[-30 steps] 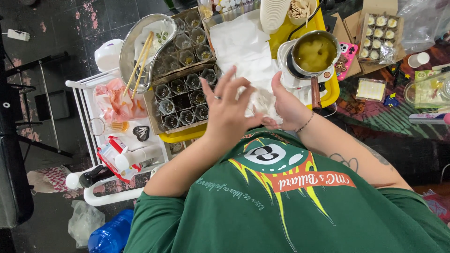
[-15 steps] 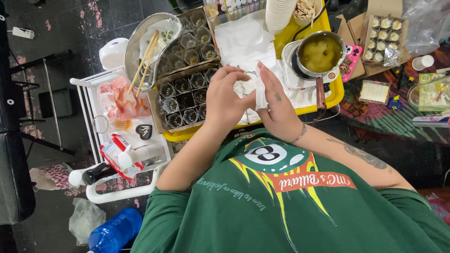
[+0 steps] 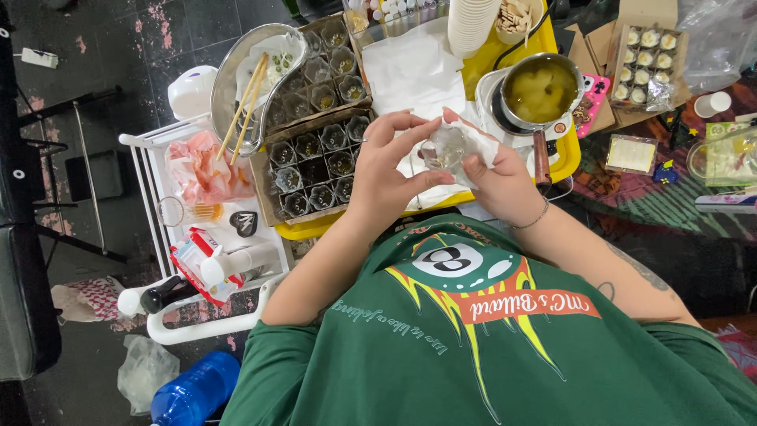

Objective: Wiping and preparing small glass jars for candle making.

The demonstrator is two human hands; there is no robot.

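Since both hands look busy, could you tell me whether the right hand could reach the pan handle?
Probably yes. The pan handle lies just beside the right hand with nothing between them. That hand and the left hand hold a glass in tissue, so it would have to let go first.

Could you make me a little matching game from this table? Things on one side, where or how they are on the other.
1. pot
2. chopsticks
3. bottle
4. glass

a. blue, on the floor
b. between the left hand and the right hand
c. lying in the metal tray
d. full of yellow liquid

Pairs: 1-d, 2-c, 3-a, 4-b
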